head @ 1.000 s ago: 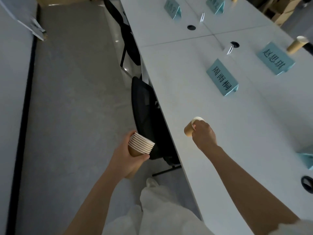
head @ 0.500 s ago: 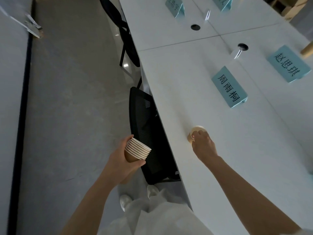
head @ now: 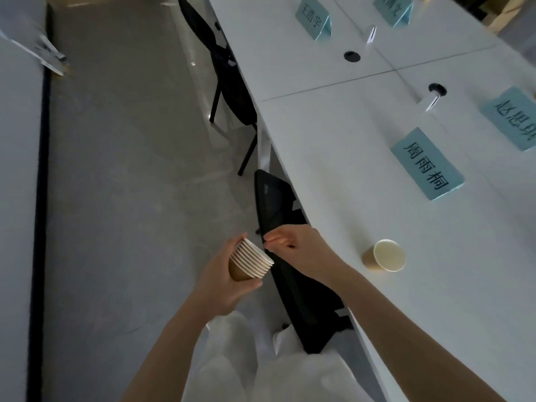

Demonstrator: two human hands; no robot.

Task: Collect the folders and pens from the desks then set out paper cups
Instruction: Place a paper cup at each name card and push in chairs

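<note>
Paper cups: one on the desk, a stack in hand

Left hand (head: 223, 281) grips the stack of paper cups (head: 251, 261). Right hand (head: 298, 246), fingers loosely curled and holding nothing, hovers just beside the stack's top rim. One paper cup (head: 383, 255) stands on the white desk (head: 333, 146), right of both hands.

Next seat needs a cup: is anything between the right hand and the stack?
Nothing visible. The right hand hangs right beside the rims of the stack, which the left hand holds off the desk.
</note>
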